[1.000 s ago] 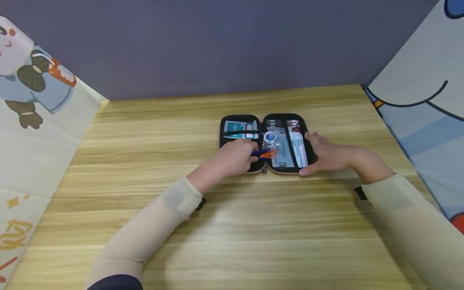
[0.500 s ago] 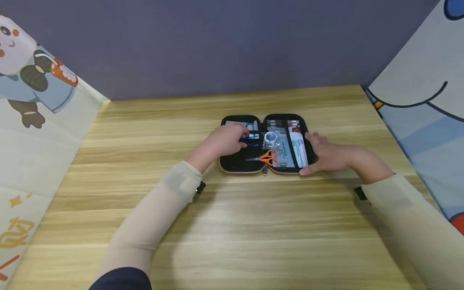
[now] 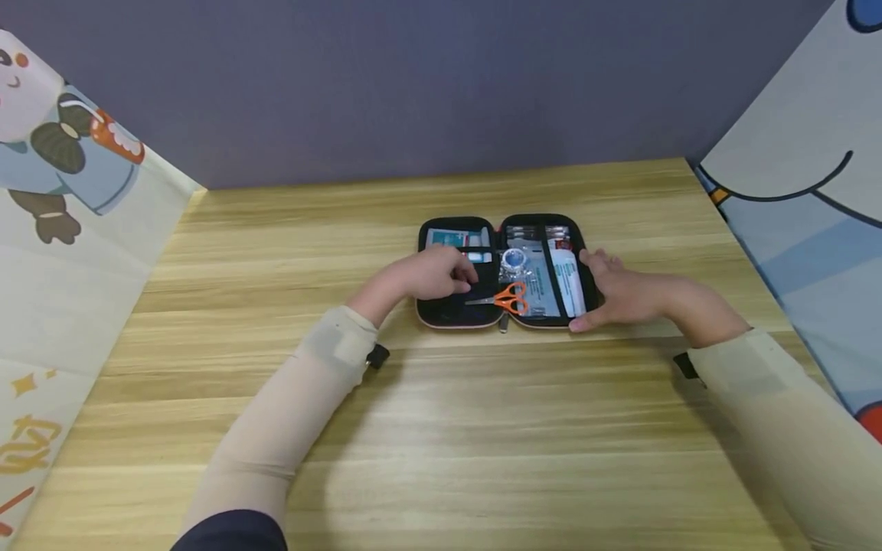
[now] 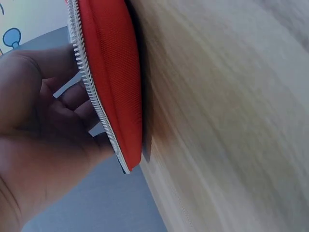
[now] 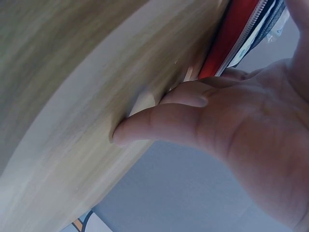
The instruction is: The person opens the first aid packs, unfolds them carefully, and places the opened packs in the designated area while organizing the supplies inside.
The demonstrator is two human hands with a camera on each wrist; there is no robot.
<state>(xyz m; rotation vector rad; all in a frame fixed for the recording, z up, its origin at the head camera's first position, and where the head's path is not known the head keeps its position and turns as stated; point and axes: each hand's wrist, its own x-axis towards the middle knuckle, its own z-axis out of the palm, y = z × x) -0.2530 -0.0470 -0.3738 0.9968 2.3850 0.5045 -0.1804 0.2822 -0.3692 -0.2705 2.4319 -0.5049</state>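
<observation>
An unzipped first-aid case (image 3: 458,328) lies spread flat, with black inside and a red shell (image 4: 116,72) edged by a zipper. Over its left half hovers my left hand (image 3: 437,273), fingers loosely bent and a gap between thumb and forefinger; I see nothing between them. Orange-handled scissors (image 3: 511,298) lie across the fold, blades pointing left. My right hand (image 3: 623,297) rests at the case's right edge, fingers spread, the thumb by the near corner. Its fingers (image 5: 159,123) look extended along the tabletop. Part of the left compartment is hidden under my left hand.
The right half holds a clear-wrapped roll of tape (image 3: 513,261), a white packet (image 3: 568,283) and other packs under a black strap. Teal packets (image 3: 444,237) sit in the left half. A grey wall (image 3: 441,92) stands behind the wooden table (image 3: 482,444).
My left hand let go of the scissors at the fold, moved up-left with a thin blue item, then came slightly down. The blue item is no longer visible at its fingertips. My right hand stayed put.
</observation>
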